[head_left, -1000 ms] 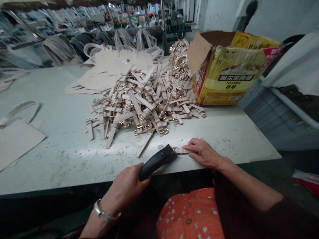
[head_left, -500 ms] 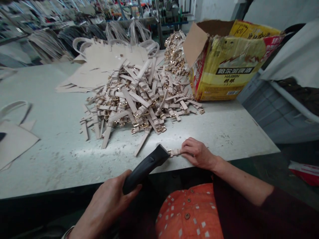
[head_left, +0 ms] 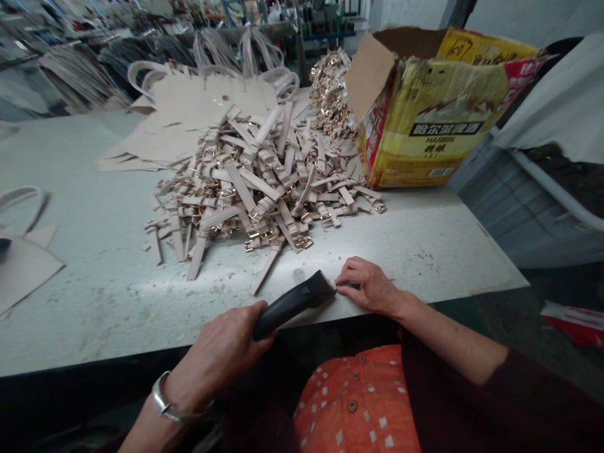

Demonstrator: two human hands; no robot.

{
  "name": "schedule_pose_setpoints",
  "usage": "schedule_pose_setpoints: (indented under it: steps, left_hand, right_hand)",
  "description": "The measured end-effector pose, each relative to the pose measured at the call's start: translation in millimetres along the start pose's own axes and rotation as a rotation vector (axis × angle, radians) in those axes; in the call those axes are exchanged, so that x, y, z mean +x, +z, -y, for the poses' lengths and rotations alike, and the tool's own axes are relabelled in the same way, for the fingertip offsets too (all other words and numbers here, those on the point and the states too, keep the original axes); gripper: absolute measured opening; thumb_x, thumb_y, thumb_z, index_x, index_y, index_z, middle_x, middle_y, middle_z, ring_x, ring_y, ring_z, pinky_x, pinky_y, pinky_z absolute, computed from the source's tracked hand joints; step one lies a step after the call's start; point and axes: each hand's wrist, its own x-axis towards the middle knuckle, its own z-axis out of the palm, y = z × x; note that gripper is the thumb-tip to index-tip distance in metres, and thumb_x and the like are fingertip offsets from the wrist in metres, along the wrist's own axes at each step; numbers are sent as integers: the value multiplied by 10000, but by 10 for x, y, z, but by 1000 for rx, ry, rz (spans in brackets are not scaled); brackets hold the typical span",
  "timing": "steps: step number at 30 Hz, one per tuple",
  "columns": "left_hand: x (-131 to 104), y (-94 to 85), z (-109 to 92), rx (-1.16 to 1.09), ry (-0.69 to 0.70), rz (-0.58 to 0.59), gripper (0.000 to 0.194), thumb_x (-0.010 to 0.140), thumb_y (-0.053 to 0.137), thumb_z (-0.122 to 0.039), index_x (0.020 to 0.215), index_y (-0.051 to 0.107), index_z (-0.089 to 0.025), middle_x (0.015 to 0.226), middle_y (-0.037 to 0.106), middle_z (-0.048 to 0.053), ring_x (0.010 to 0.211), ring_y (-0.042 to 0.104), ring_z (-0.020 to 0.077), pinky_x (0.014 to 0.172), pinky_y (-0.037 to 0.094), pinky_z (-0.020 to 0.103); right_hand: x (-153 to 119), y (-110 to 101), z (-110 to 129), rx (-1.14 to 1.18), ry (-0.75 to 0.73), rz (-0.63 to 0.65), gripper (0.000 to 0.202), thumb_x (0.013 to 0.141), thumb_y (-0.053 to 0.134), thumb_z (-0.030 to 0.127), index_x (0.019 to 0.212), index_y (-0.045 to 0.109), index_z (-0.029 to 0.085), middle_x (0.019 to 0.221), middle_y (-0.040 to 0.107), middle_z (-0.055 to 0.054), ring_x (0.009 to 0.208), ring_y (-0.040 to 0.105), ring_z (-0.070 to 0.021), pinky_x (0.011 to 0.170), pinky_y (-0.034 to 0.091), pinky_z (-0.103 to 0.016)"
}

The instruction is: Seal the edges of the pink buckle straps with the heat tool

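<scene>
My left hand point(head_left: 231, 346) is wrapped around the handle of a black electric clipper point(head_left: 295, 305), its wide head pointing right. At that head, the fingertips of my right hand point(head_left: 368, 286) pinch a short beige buckle strap point(head_left: 334, 286). Most of this strap is hidden by the clipper head and my fingers, and its buckle does not show clearly. The two hands are close together over the table's near edge. Beyond them lies a large heap of similar beige straps with gold buckles point(head_left: 264, 176).
A yellow cardboard box point(head_left: 425, 126) with open flaps stands at the back right, beside another pile of buckle straps point(head_left: 330, 94). Flat beige panels with handles point(head_left: 189, 107) lie behind the heap. A grey crate point(head_left: 514, 207) is right of the table point(head_left: 117, 314).
My left hand has pushed the clipper right and slightly up, so its head now covers the strap end where the buckle showed. My right hand has shifted only a little left.
</scene>
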Motion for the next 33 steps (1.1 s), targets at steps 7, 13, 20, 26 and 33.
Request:
schedule_pose_setpoints:
  steps: [7,13,20,26,33]
  left_hand:
    - [-11,7,26,-15,1,13,224,764,478,-386,883,594,-235,805,674,37,739,631,178,618,386,241]
    - [32,16,92,-47,14,4,221,755,486,-376,888,596,-238,802,676,28,752,634,176,619,391,233]
    - [16,31,80,-58,22,11,238,752,488,-394,886,606,-237,812,681,31,763,639,186,638,410,244]
    - [28,-16,128,-59,16,24,233,744,498,-398,868,611,-236,791,678,23,753,636,189,636,414,251]
    - [145,-100,99,-46,71,14,234,727,521,-398,881,617,-250,805,682,18,761,633,187,644,416,249]
  right_hand:
    - [92,-54,37,-37,23,100,65,770,648,142,726,636,189,767,581,-15,781,534,-159,697,391,-259]
    - [128,-93,108,-215,17,198,40,841,558,192,805,544,184,813,552,-28,783,480,-172,721,347,-284]
    - [136,36,53,-293,48,102,30,893,486,204,880,486,177,791,581,-32,748,510,-178,772,314,-311]
    - [150,122,-22,-225,53,15,41,916,453,210,899,476,181,779,584,-24,735,507,-178,798,330,-311]
    - [88,0,-6,-76,-4,44,163,799,453,58,898,468,186,831,563,-32,788,493,-183,804,375,-310]
